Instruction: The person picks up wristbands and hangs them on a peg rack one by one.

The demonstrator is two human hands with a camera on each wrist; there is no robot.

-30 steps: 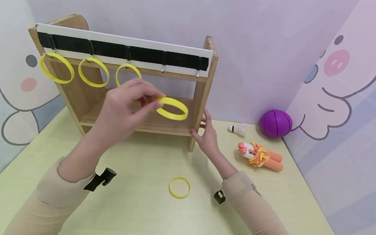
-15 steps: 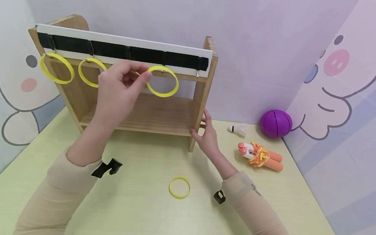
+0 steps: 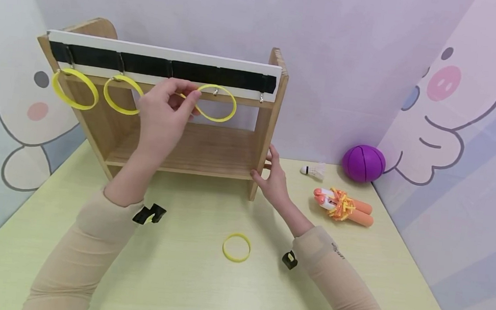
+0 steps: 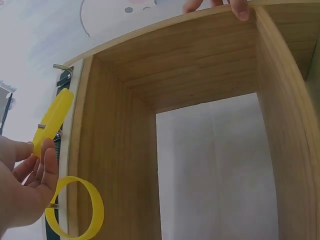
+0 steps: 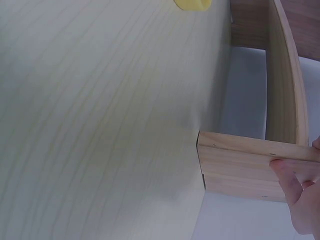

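Observation:
My left hand [image 3: 163, 113] pinches the left side of a yellow ring [image 3: 219, 120] between thumb and fingers, in front of the white hook rail. A metal hook [image 3: 215, 91] shows inside that ring's outline; the left wrist view has the hook tip against the ring [image 4: 57, 110]. Two yellow rings hang from the hooks at left, and a third ring [image 4: 97, 205] is mostly hidden behind my hand in the head view. My right hand [image 3: 276, 179] grips the right side panel of the wooden shelf [image 3: 187, 140], its thumb on the front edge.
Another yellow ring [image 3: 236, 260] lies on the table [image 3: 184, 277] in front of the shelf. The rightmost hook [image 3: 261, 97] bears nothing. A shuttlecock [image 3: 314, 170], a purple ball [image 3: 364, 163] and an orange-and-white toy [image 3: 343, 205] are at right.
The left hand has raised the ring from below the rail to the fourth hook, turned it more upright, then tilted it slightly. The right hand stays on the shelf.

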